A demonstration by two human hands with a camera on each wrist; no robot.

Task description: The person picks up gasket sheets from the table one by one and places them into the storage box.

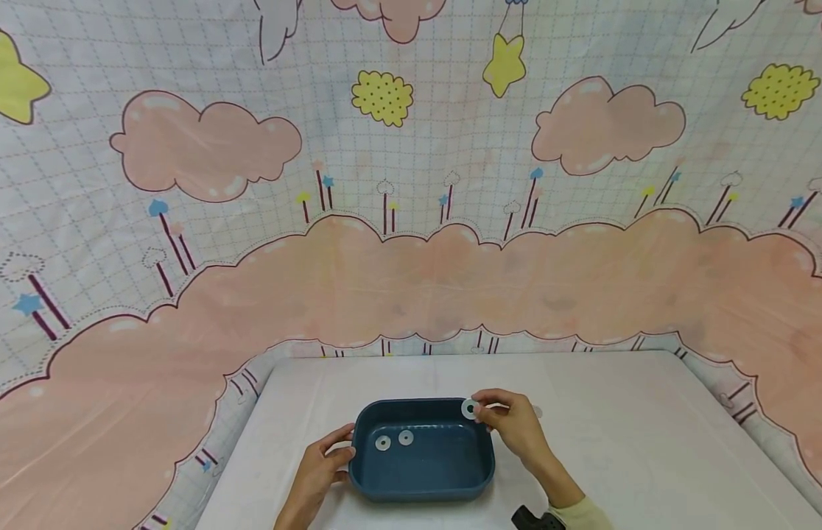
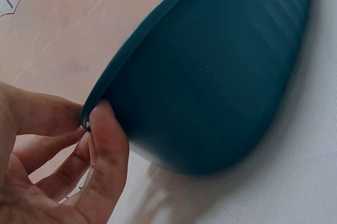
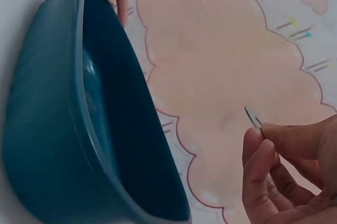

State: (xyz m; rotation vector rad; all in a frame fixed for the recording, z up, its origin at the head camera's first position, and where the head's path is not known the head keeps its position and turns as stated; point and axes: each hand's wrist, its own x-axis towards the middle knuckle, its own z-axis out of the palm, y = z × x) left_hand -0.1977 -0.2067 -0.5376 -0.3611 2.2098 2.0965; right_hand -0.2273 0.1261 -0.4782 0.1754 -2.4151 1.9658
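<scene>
Sleeve (image 1: 583, 513), tray (image 1: 420, 495) (two rings (image 1: 378, 443) inside), patterned backdrop (image 1: 411, 283)

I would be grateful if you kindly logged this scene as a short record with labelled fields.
Container: dark blue tub on a white tabletop
Inside: two pale rings, toward the tub's left end
Left hand: grips the tub's left rim
Right hand: pinches a third ring between thumb and fingers
Third ring: held up, not touching the tub, near its far right corner
Beyond right hand: pale object, partly hidden; identity unclear
Backdrop: printed sheet with pink clouds and yellow stars
</scene>
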